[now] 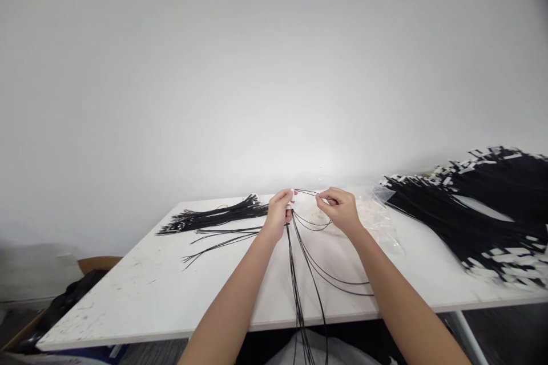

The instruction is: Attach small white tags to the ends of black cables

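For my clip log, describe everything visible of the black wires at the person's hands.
The black wires look thin and flexible, perhaps plastic-coated. They gather at the left hand, where small white pieces show. Strands run to the right hand; others curve right behind its forearm, and a bunch hangs past the near edge of the table.

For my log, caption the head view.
Left hand and right hand hold thin black cables over a white table.
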{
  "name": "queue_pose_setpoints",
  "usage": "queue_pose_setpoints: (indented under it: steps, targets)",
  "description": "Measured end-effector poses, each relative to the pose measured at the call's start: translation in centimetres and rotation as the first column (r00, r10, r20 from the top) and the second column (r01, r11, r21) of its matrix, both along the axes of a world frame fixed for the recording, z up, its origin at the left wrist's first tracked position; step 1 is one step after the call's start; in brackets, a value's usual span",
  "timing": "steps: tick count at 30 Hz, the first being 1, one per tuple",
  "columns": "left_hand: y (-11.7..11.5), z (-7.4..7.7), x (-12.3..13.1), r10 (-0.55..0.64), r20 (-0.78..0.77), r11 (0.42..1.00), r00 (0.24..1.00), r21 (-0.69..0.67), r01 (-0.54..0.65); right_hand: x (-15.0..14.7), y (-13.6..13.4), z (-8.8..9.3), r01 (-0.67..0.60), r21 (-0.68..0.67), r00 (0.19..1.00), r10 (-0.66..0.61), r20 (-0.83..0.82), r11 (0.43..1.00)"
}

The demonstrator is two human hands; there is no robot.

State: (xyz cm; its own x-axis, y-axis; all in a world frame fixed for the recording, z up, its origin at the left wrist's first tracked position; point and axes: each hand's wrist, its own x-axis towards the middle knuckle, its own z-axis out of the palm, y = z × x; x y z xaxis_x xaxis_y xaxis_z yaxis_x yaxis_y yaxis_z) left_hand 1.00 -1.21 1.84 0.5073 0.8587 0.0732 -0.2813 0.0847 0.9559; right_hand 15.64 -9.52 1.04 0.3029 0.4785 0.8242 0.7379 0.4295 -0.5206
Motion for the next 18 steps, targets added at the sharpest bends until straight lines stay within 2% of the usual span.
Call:
queue_pose_setpoints:
  steps: [7,10,13,16,18]
  targets:
    - [-0.2,0.3,0.0,0.014,-0.061,1.0,0.998,0.005,-0.013,0.0,-0.3,0.3,-0.026,0.042,0.999,0.025,0.038,0.999]
    - [-0.2,0.3,0.0,-0.005,-0.059,1.0,0.998,0.002,0.005,-0.1,-0.4,0.3,-0.01,0.031,0.995,0.007,0.103,0.999]
    - [-0.1,0.2,0.0,-0.011,-0.063,1.0,0.998,0.011,0.012,0.0,-0.3,-0.1,0.112,0.045,0.967,-0.119,0.227,0.993]
    - [-0.2,0.0,0.0,-0.025,-0.086,0.999,0.996,0.044,0.029,0.2,-0.1,-0.6,0.234,0.104,0.888,-0.256,0.382,0.967]
    - [-0.3,-0.1,0.1,-0.041,-0.099,0.997,0.994,0.064,0.048,0.3,0.1,-0.8,0.261,0.134,0.839,-0.293,0.458,0.956]
